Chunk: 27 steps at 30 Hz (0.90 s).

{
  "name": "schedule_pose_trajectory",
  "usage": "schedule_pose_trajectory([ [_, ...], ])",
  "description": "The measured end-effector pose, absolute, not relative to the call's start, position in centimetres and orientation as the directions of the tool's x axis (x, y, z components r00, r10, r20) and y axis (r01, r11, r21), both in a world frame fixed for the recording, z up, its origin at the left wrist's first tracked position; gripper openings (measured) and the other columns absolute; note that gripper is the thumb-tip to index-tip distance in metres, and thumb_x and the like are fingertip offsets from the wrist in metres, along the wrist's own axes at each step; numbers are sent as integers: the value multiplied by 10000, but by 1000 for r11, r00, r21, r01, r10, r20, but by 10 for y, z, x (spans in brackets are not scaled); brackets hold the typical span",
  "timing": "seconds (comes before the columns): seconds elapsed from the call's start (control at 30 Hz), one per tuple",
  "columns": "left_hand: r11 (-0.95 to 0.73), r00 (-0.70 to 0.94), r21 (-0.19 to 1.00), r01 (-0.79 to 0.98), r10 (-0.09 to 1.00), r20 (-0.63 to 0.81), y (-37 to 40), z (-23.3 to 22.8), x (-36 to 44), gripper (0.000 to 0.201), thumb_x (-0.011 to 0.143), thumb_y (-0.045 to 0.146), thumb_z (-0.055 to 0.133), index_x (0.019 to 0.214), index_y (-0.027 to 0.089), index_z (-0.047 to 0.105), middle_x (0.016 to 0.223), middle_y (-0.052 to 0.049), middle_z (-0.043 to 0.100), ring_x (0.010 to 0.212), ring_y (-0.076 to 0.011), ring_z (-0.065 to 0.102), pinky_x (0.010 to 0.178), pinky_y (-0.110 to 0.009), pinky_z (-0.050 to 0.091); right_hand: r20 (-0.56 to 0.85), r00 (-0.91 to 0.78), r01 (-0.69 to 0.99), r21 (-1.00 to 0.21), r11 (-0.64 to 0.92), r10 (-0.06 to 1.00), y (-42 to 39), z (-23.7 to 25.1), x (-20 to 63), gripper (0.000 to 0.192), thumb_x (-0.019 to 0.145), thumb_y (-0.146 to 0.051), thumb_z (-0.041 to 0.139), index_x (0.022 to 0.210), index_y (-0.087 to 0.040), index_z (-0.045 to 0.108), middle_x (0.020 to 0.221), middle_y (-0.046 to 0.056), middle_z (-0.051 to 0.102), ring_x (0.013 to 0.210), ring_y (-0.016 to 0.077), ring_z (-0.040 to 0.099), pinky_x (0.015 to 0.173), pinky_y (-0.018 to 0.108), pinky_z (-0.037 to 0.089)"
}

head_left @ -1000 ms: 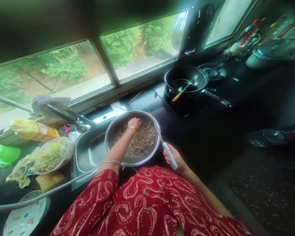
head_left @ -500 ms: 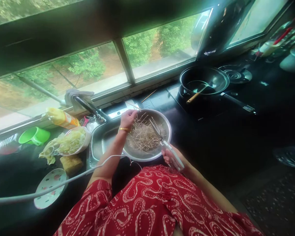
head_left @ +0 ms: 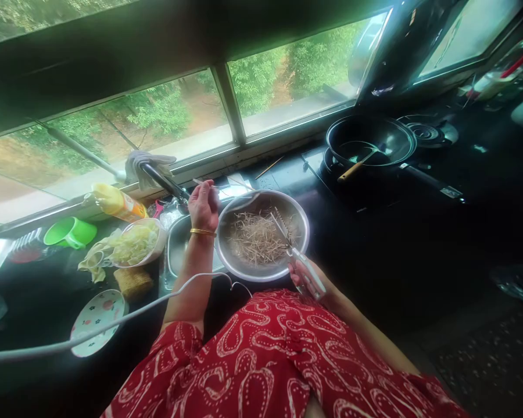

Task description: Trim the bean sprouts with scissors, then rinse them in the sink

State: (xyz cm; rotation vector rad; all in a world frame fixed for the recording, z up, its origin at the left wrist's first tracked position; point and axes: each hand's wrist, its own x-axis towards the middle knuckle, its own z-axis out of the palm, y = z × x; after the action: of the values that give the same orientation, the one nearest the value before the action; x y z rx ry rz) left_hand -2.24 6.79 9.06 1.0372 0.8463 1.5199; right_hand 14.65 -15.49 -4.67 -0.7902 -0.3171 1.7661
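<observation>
Head view: only one camera, looking down over my red patterned dress (head_left: 283, 360) at the dark worktop (head_left: 375, 244).
Left hand: my left hand (head_left: 204, 204) is raised just past the left rim of the steel bowl (head_left: 244, 268), above the sink (head_left: 176, 249); a gold bangle sits on the wrist.
Left fingers: curled together, pinching one thin pale stem (head_left: 226, 187) that sticks out to the right over the bowl's far rim.
Right hand: my right hand (head_left: 307, 277) rests at the bowl's near right edge, close against my body.
Right fingers: wrapped tight round the white handles of the scissors (head_left: 297, 255); the blades point up and left over the bowl; I cannot tell whether they are parted.
Bowl contents: a loose heap of thin brownish strands (head_left: 257, 238) lies in the bottom of the bowl.
Left of the sink: a bowl of pale shredded vegetable (head_left: 135, 244), a green cup (head_left: 70, 232), a yellow bottle (head_left: 115, 202) lying on its side and a flowered plate (head_left: 96, 313).
Far right: a black wok (head_left: 370, 142) with a wooden-handled spatula (head_left: 355, 165) in it, on the stove.
Across my front: a white cable (head_left: 113, 325) runs from the left edge towards the bowl.
</observation>
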Motion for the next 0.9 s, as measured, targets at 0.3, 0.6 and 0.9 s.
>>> schedule_pose_trajectory([
  [0.3,26,-59,925,-378,997,-52,59,49,-27,211,710,299,755,760,168,597,556,59,543,433,-37,417,407,-173,277,-353,-160,-795,-508,-333,922,-173,-48,153,516,660,-461,784,1052,-228,541,770,-23,540,522,67,457,413,185,374],
  [0.6,17,-38,948,-318,999,-31,28,-9,-29,321,680,438,763,829,181,639,637,37,602,503,-43,487,456,-167,324,-234,-360,-829,-363,-425,903,-157,-70,138,459,750,-570,665,1031,-221,567,813,0,546,602,92,457,588,246,421],
  [0.9,86,-51,930,-357,992,-111,0,-34,-49,358,592,440,823,770,185,645,633,26,626,500,-45,504,462,-157,351,-253,-333,-879,-264,-396,908,-123,-63,137,456,816,-613,557,1057,-227,526,760,-24,535,545,97,430,559,257,394],
])
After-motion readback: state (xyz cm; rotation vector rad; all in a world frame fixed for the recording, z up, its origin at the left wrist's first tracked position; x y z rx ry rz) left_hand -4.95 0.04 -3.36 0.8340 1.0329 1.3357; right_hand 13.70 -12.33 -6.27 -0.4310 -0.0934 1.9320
